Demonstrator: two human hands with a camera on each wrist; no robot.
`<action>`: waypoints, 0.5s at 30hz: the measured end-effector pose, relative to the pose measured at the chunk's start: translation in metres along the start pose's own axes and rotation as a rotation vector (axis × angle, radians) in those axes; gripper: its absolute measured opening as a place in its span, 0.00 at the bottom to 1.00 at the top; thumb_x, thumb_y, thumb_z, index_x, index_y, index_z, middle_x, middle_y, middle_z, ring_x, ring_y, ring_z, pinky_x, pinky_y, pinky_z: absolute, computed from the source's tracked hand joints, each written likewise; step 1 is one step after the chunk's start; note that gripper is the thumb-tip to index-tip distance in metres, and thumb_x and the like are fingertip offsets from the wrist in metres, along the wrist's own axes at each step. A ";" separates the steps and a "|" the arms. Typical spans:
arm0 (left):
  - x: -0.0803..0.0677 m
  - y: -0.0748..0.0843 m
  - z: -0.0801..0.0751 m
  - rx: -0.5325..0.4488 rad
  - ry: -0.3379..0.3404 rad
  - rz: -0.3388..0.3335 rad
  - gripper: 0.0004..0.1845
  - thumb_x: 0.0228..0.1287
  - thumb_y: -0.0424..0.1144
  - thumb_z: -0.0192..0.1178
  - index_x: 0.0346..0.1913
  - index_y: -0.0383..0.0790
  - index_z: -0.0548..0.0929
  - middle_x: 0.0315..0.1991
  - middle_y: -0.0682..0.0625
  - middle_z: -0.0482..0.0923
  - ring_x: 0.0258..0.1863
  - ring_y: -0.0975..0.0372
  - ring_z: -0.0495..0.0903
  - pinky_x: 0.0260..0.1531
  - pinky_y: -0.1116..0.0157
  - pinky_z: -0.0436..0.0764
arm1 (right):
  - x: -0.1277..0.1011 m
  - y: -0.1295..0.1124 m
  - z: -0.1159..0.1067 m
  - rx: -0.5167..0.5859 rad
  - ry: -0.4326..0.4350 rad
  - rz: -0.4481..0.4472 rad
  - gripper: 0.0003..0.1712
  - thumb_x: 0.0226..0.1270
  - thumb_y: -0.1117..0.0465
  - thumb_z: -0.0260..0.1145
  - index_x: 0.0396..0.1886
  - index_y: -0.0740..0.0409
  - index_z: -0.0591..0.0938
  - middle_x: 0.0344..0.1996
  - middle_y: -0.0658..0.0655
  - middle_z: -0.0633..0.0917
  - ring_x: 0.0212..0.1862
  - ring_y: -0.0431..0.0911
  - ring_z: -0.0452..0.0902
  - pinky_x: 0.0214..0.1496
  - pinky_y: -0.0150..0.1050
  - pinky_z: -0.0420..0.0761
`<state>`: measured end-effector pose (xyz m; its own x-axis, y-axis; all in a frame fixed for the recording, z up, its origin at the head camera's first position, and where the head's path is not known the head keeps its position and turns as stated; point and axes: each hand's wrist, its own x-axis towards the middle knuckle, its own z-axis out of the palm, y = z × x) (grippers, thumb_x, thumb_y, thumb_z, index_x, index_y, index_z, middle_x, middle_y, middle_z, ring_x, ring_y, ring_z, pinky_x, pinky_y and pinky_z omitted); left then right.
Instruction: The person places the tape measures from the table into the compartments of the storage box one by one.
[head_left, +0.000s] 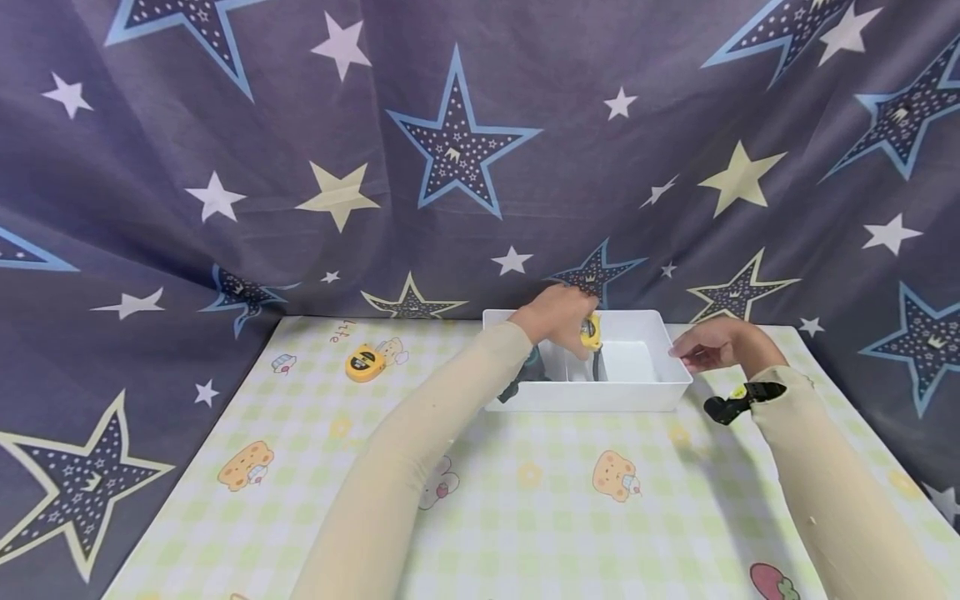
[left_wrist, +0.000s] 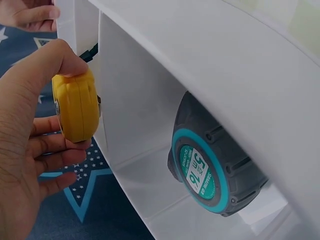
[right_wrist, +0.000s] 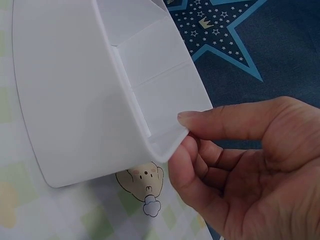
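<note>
My left hand [head_left: 557, 318] holds a small yellow tape measure [left_wrist: 76, 107] between thumb and fingers, over the middle of a white divided box [head_left: 592, 398]. A larger grey tape measure [left_wrist: 220, 167] with a teal ring and a "5m" label lies in the box's left compartment, partly hidden by my left arm in the head view. My right hand [head_left: 708, 343] pinches the rim at the box's right end, thumb on top and fingers under it in the right wrist view. The right compartment shows its white floor.
Another yellow tape measure [head_left: 364, 364] lies on the table at the back left. A checked cloth [head_left: 525, 517] with cartoon prints covers the table. Behind the box hangs a dark curtain [head_left: 420, 250] with stars. A black wrist camera [head_left: 738, 402] sits at my right wrist.
</note>
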<state>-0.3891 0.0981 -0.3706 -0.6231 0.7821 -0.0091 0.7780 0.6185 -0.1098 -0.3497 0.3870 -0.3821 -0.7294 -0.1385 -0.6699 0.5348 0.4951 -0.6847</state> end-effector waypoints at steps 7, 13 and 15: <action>0.002 -0.001 0.005 -0.011 -0.023 0.009 0.41 0.49 0.64 0.69 0.62 0.43 0.79 0.47 0.54 0.84 0.45 0.62 0.79 0.53 0.63 0.80 | 0.002 0.000 -0.001 -0.026 0.002 0.001 0.03 0.71 0.67 0.62 0.37 0.56 0.82 0.28 0.49 0.79 0.31 0.35 0.77 0.40 0.27 0.82; 0.001 0.000 0.004 -0.019 -0.031 0.016 0.41 0.50 0.64 0.69 0.63 0.43 0.78 0.49 0.53 0.83 0.47 0.61 0.79 0.55 0.62 0.79 | 0.003 0.001 -0.002 -0.026 0.008 0.005 0.03 0.71 0.67 0.62 0.36 0.55 0.81 0.28 0.49 0.79 0.31 0.35 0.77 0.40 0.27 0.82; 0.001 0.001 0.004 -0.018 -0.029 0.018 0.40 0.50 0.64 0.69 0.63 0.43 0.78 0.49 0.53 0.83 0.47 0.62 0.79 0.55 0.62 0.79 | 0.003 0.001 -0.002 -0.026 0.006 0.004 0.05 0.71 0.67 0.62 0.34 0.54 0.81 0.28 0.49 0.79 0.31 0.35 0.77 0.40 0.27 0.82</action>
<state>-0.3895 0.0987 -0.3750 -0.6112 0.7905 -0.0401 0.7900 0.6062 -0.0914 -0.3520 0.3885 -0.3843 -0.7295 -0.1315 -0.6712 0.5269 0.5176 -0.6741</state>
